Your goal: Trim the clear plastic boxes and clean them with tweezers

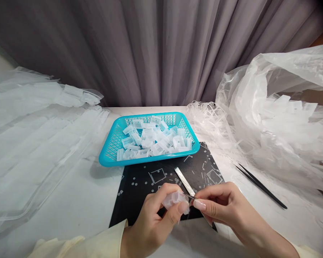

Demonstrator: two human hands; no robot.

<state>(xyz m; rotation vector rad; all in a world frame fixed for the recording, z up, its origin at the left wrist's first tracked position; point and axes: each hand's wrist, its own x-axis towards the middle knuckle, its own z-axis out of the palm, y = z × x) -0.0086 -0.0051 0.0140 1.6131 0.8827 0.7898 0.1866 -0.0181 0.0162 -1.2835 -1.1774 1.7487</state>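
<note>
The translucent plastic piece (173, 200) is in the left hand (160, 216), pinched between thumb and index finger above the black mat (129, 200). It lies at 9 o'clock from the fingertips of the right hand (220, 204), just beside them; the left hand is the nearer, since it already holds the piece. Fingers cover much of the piece, so I cannot tell its long axis.

The right hand pinches a thin dark tool (190, 196) between thumb and fingers. The tool's long axis runs roughly from 10 to 4 o'clock, its exposed end pointing at the right edge of the piece; whether that end touches the plastic is too small to tell. The hands stand at 9 and 3 o'clock of each other, with only a small gap between their fingertips.

A flat silver strip (183, 180) lies on the mat at 12 o'clock from that gap, angled from 11 to 5 o'clock. The blue plastic basket (107, 162), holding many similar clear pieces (156, 138), sits at 11 o'clock from the hands. On the pale surface (88, 215), black tweezers (263, 187) lie at 2 o'clock from the right hand, tips toward 10 o'clock.
</note>
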